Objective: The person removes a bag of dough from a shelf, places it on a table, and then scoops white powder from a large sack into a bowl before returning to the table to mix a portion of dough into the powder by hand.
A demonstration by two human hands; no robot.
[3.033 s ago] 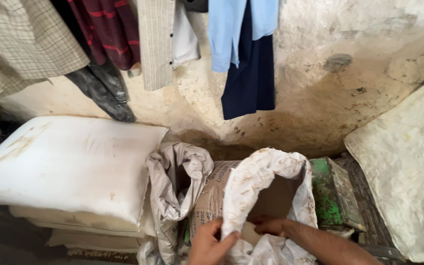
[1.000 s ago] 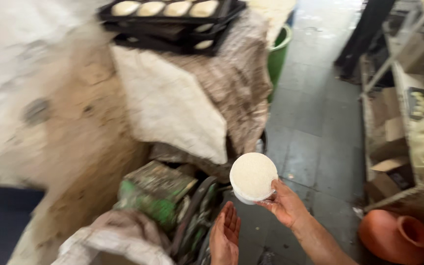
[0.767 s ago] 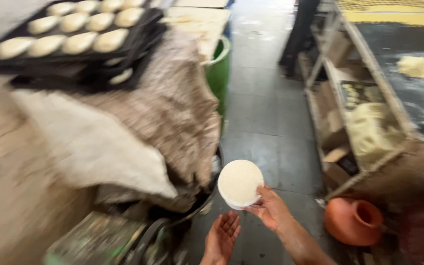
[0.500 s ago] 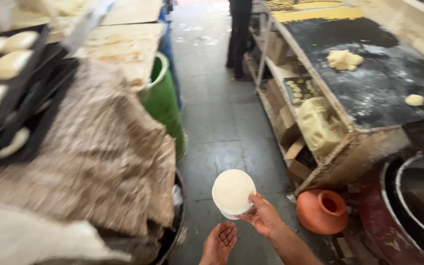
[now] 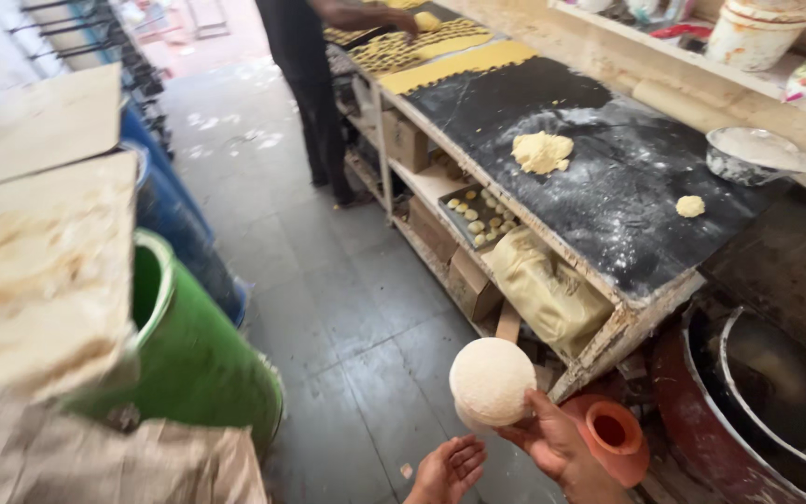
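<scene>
Holding a flour-heaped bowl [image 5: 492, 383] from below, right hand [image 5: 552, 443] fingers curled on its rim | left hand [image 5: 448, 469] just beside, open, empty | heap white, rounded.

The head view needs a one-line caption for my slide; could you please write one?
Right hand holds a flour-heaped bowl, left hand open below, beside a floured worktable.

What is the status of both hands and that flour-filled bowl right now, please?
Right hand holds heaped flour bowl. Left hand open, empty, just below. Clay pot close beside; work table corner ahead.
</scene>
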